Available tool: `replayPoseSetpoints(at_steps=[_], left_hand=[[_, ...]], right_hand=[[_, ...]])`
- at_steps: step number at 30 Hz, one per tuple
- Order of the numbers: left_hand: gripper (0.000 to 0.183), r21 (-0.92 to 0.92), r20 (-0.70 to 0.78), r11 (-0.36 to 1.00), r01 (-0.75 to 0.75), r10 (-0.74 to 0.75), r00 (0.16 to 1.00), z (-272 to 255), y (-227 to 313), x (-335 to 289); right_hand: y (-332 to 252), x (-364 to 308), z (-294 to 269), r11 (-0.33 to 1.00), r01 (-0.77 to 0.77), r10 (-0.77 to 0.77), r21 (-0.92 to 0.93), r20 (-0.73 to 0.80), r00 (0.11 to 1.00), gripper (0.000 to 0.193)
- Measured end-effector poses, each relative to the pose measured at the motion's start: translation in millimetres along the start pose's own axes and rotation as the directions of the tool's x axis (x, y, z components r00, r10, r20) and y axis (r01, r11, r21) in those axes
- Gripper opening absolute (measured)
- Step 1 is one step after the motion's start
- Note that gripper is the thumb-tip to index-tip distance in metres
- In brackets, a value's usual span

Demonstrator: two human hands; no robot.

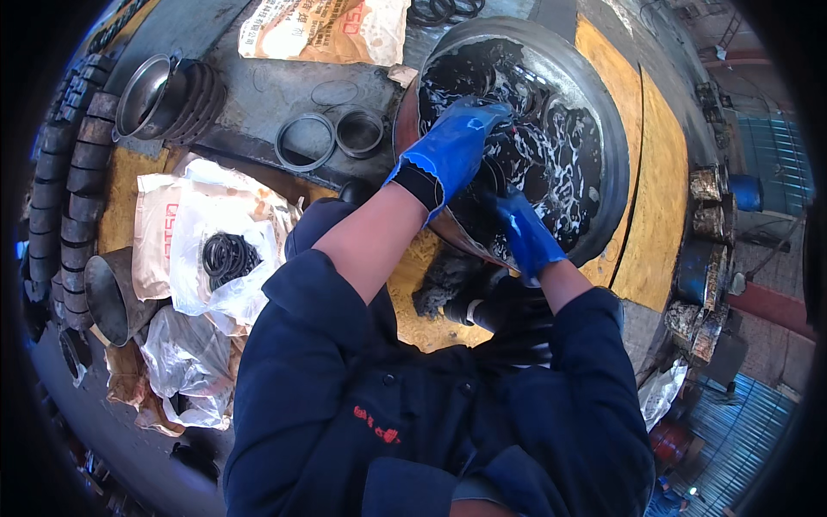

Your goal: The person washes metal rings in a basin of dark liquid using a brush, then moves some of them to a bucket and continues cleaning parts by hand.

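A large round basin [613, 129] holds dark, rippling liquid [551, 164] with white glints. My left hand [461, 142], in a blue rubber glove, reaches over the basin's near left side. Its fingers look bent together; whatever is in them is hidden. Lower and to the right, my right hand [527, 234], also blue-gloved, dips over the near rim. Motion and the dark liquid smear its fingertips. Between the two hands, dark curved edges like thin black rings show in the liquid, though I cannot make out whether either hand touches them.
Two metal rings [305, 142] lie left of the basin. Farther left stand stacked metal bowls [151, 95]. A plastic bag [194, 258] bears black rubber rings [228, 258]. A printed paper sack [323, 30] lies beyond. Dark cylinders [86, 181] line the left side; cans [711, 215] stand right.
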State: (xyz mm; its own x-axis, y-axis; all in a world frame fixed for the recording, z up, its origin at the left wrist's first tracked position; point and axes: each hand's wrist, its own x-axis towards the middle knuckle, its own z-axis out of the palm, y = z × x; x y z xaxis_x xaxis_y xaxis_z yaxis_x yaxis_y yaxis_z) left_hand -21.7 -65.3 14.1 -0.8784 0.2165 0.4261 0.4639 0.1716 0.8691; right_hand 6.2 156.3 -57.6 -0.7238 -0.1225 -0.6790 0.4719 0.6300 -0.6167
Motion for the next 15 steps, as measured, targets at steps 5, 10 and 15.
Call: replayPoseSetpoints(at_steps=[5, 10, 15], left_hand=[[0.047, -0.120, -0.048, 0.993, -0.022, 0.017, 0.999, 2.8, -14.1, -3.9], [0.034, -0.183, 0.041, 0.971, 0.152, -0.147, 0.988, 8.1, -10.4, -1.7], [0.048, -0.770, 0.441, 0.237, 0.593, -0.474, 0.762, 7.3, 1.5, 8.8]], right_hand=[[-22.6, -17.0, 6.7, 0.915, -0.188, 0.216, -0.357, 0.037, 0.976, 0.037], [-14.6, -7.2, -0.2, 0.995, -0.046, 0.043, -0.084, -0.045, 0.998, 0.037], [-27.5, -15.1, -37.4, 0.978, 0.063, -0.032, 0.197, -0.156, 0.987, 0.036]])
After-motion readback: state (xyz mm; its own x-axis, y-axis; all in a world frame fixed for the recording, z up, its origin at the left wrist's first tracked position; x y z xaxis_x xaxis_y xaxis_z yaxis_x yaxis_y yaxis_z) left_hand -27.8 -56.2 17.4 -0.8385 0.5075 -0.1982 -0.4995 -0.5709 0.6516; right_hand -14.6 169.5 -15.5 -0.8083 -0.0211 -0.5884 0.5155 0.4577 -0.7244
